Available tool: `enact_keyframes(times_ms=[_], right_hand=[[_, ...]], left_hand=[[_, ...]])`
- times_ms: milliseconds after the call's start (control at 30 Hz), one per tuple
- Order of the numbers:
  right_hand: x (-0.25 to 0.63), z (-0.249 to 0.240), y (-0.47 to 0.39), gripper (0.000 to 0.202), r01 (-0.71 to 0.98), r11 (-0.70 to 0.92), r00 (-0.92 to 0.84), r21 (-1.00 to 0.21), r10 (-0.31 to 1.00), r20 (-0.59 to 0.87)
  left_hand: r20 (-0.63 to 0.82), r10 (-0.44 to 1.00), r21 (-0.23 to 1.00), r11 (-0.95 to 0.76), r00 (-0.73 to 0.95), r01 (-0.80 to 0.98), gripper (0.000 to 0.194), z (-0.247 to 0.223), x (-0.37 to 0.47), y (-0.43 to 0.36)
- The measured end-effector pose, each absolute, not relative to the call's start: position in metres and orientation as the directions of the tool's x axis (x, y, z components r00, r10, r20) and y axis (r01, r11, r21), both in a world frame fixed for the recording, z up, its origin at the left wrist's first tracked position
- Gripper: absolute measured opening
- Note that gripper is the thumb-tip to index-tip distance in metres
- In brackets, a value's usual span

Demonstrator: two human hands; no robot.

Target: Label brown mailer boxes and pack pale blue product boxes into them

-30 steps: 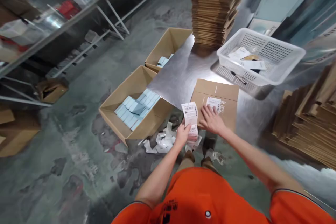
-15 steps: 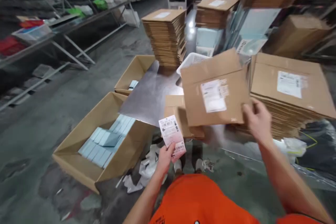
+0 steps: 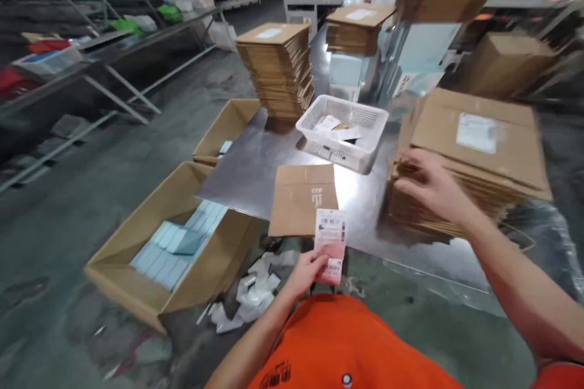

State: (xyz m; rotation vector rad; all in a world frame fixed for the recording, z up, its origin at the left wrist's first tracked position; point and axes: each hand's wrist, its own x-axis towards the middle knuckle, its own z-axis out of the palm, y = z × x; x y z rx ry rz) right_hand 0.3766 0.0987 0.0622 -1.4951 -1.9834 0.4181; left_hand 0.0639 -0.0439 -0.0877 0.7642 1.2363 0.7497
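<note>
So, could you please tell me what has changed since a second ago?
The right hand has carried the labelled flat carton rightward, apparently onto the stack, and let go, uncovering the unlabelled carton. The left hand still holds the label strip.

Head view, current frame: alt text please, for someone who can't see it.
A person's left hand holds printed labels while the right hand is at the left side of a flattened-carton stack, grip unclear. One flat carton lies ahead on a metal table, near a white basket; an open box of pale-blue packs sits left.
</note>
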Motion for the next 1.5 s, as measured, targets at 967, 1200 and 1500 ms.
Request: enact_keyframes(times_ms=[967,1200,1500], right_hand=[[0.144,-0.151,0.194,0.06,0.879,0.398,-0.417,-0.261,0.909,-0.016],[0.117,-0.184,0.132,0.061,0.776,0.581,-0.602,-0.246,0.798,-0.011],[0.214,-0.171,0.1,0.047,0.884,-0.056,-0.003,-0.465,0.992,-0.125]], left_hand=[[-0.729,0.671,0.685,0.712,-0.14,-0.154,0.035,-0.177,-0.04,-0.089],[-0.484,0.787,0.867,0.49,-0.383,-0.09,0.037,-0.186,-0.072,-0.017],[-0.352,0.898,0.923,0.38,-0.265,0.06,0.032,-0.169,-0.046,-0.022]])
